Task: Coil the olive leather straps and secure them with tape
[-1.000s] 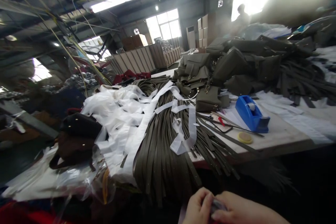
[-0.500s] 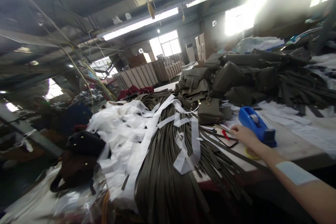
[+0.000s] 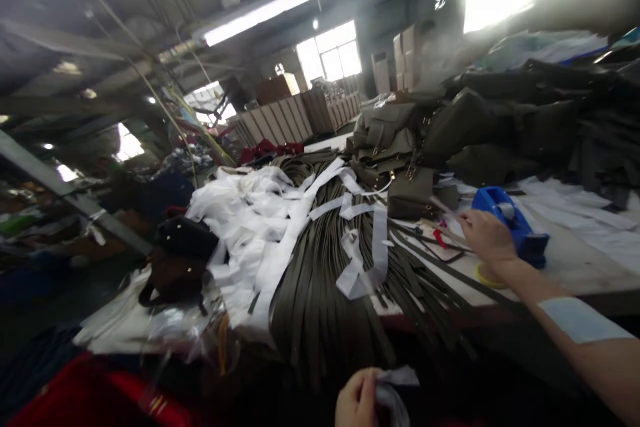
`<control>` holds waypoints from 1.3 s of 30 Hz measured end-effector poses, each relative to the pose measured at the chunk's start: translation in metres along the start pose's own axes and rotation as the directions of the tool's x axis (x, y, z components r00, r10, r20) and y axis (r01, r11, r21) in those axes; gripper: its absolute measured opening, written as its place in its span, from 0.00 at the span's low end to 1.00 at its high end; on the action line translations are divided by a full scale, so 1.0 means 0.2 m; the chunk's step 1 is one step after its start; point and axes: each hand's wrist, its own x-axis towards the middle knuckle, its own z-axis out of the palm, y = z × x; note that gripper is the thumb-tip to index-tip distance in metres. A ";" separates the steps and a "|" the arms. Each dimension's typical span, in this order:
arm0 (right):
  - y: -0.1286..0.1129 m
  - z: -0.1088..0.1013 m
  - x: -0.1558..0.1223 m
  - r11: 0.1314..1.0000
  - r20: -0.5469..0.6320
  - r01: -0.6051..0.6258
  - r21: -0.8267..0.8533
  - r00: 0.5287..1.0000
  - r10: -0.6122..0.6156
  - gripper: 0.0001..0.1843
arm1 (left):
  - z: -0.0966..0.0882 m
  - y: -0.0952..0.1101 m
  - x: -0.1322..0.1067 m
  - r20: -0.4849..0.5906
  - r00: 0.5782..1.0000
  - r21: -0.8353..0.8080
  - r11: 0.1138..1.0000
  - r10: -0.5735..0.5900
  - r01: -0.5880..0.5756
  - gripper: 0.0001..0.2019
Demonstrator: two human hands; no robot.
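My right hand (image 3: 486, 237) reaches out over the table beside the blue tape dispenser (image 3: 510, 225). Its fingers pinch something thin near the scissors with red handles (image 3: 440, 239); I cannot make out what. A pale patch is stuck on my right forearm (image 3: 580, 320). At the bottom edge, my left hand (image 3: 357, 400) is closed on a small grey-white strip of material (image 3: 393, 390). A heap of dark olive straps (image 3: 325, 280) hangs over the table edge between my hands. White paper strips (image 3: 360, 260) lie across the straps.
Olive handbags (image 3: 415, 190) and a bigger pile of dark bags (image 3: 500, 127) lie behind the dispenser. Crumpled white plastic (image 3: 245, 227) and a black bag (image 3: 183, 240) sit to the left. A yellow tape roll (image 3: 487, 277) lies under my wrist. Something red (image 3: 100, 397) is at the lower left.
My right hand has stayed by the dispenser, shifting slightly right and closing its fingers. My left hand has come back into view at the bottom with the strip. The view has tilted down.
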 end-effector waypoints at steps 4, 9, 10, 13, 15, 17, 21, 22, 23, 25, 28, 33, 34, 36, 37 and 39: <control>-0.20 -0.08 -0.38 0.976 0.161 0.184 0.116 0.966 -0.201 0.18 | 0.08 -0.07 -0.09 0.050 0.997 -0.025 0.998 -0.051 0.052 0.27; -0.39 -0.15 -0.88 0.844 0.678 0.310 0.438 0.502 -0.537 0.23 | 0.09 -0.08 -0.12 0.240 0.932 -0.196 0.927 -0.272 0.321 0.31; -0.40 -0.15 -0.94 0.836 0.731 0.305 0.456 0.408 -0.547 0.24 | 0.08 -0.07 -0.13 0.245 0.931 -0.211 0.923 -0.270 0.323 0.30; -0.43 -0.15 -1.02 0.812 0.780 0.331 0.481 0.260 -0.569 0.21 | 0.06 -0.06 -0.14 0.237 0.947 -0.209 0.940 -0.218 0.269 0.28; -0.44 -0.13 -1.02 0.793 0.783 0.386 0.471 0.231 -0.578 0.18 | 0.06 -0.05 -0.15 0.226 0.957 -0.189 0.956 -0.182 0.226 0.27; -0.49 -0.12 -1.02 0.775 0.781 0.468 0.424 0.245 -0.575 0.16 | 0.06 -0.04 -0.16 0.200 0.969 -0.148 0.973 -0.146 0.177 0.25; -0.63 -0.08 -1.07 0.721 0.761 0.611 0.328 0.281 -0.584 0.15 | 0.06 -0.02 -0.17 0.176 0.984 -0.069 0.996 -0.035 0.048 0.20; -0.66 -0.07 -1.09 0.701 0.758 0.640 0.315 0.276 -0.592 0.15 | 0.06 -0.02 -0.18 0.183 0.983 -0.056 0.998 -0.015 0.025 0.20; -0.68 -0.06 -1.11 0.681 0.754 0.666 0.305 0.268 -0.600 0.15 | 0.06 -0.01 -0.18 0.191 0.982 -0.046 0.999 -0.003 0.012 0.20; -0.70 -0.07 -1.12 0.654 0.747 0.691 0.308 0.250 -0.616 0.16 | 0.05 -0.01 -0.18 0.205 0.979 -0.029 0.999 -0.010 0.017 0.20; -0.68 -0.12 -1.11 0.670 0.739 0.652 0.356 0.242 -0.628 0.17 | 0.04 -0.02 -0.18 0.222 0.972 -0.034 0.996 -0.074 0.084 0.20; -0.67 -0.16 -1.11 0.695 0.748 0.626 0.354 0.257 -0.612 0.19 | 0.05 -0.03 -0.17 0.251 0.964 -0.060 0.993 -0.088 0.106 0.21; -0.68 -0.15 -1.12 0.693 0.754 0.643 0.328 0.264 -0.602 0.19 | 0.05 -0.03 -0.17 0.254 0.964 -0.044 0.995 -0.076 0.090 0.21; -0.72 -0.11 -1.15 0.685 0.762 0.680 0.262 0.290 -0.579 0.17 | 0.05 -0.03 -0.17 0.269 0.962 -0.010 0.999 -0.048 0.053 0.21; -0.74 -0.08 -1.16 0.684 0.764 0.693 0.228 0.308 -0.567 0.15 | 0.05 -0.03 -0.17 0.276 0.961 0.001 1.000 -0.027 0.028 0.21; -0.76 -0.03 -1.19 0.685 0.763 0.708 0.170 0.345 -0.546 0.13 | 0.05 -0.03 -0.17 0.280 0.960 0.018 1.000 0.016 -0.022 0.19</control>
